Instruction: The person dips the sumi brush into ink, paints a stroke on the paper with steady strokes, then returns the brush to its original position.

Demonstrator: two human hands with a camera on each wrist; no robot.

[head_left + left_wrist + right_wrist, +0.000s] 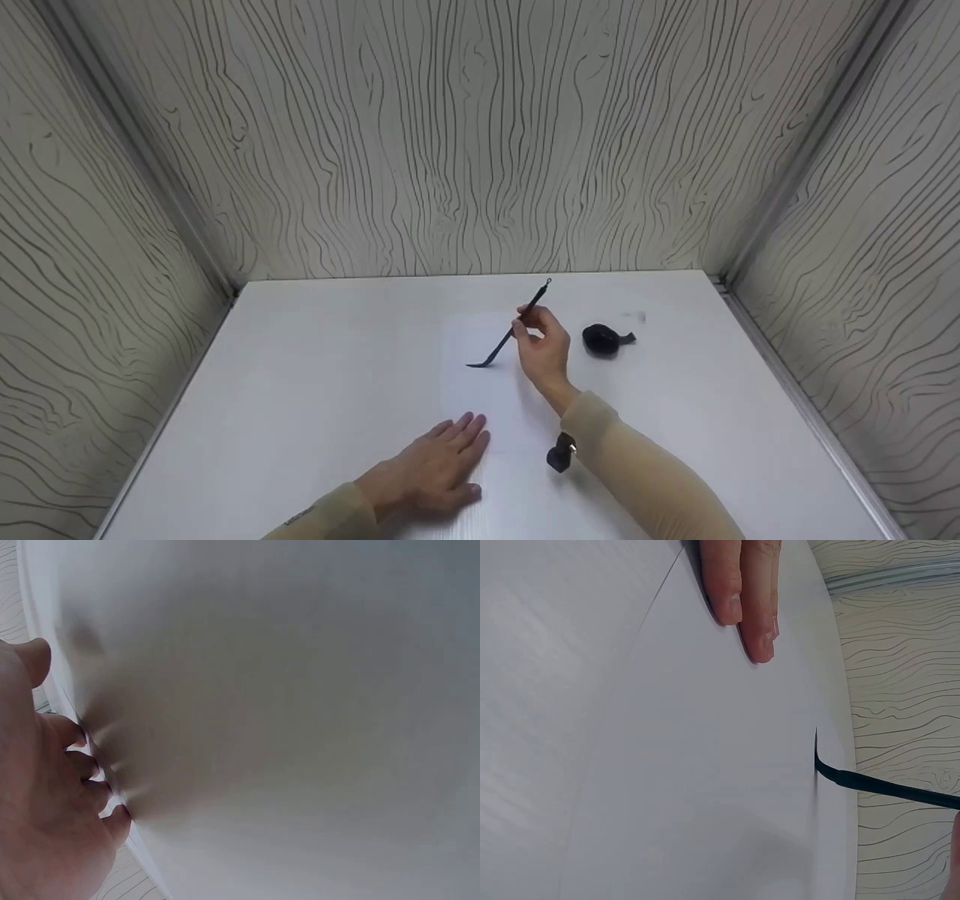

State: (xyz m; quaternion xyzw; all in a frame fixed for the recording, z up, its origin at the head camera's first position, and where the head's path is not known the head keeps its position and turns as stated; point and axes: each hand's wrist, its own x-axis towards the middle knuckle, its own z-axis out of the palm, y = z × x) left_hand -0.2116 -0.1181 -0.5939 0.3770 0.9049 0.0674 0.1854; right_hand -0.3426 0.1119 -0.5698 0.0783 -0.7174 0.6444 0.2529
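Note:
In the head view my right hand (544, 349) pinches a thin black paintbrush (508, 341) by its handle, which slants up to a small loop at the top. The brush's dark tip meets a white sheet of paper (480, 405), and a short dark line runs left from it. The right wrist view shows the bent tip of the brush (840, 776) against the paper (682, 765). My left hand (442, 465) lies palm down with straight fingers, its fingertips on the sheet's lower left part. Fingertips of that hand (757, 615) also show at the paper's edge in the right wrist view.
A small round black dish (602, 340) with a short stub stands right of the right hand. Behind it is a faint grey smudge (641, 316) on the white table (322, 360). Wood-patterned panels (465, 150) enclose the back and sides. A black device (559, 454) hangs under the right sleeve.

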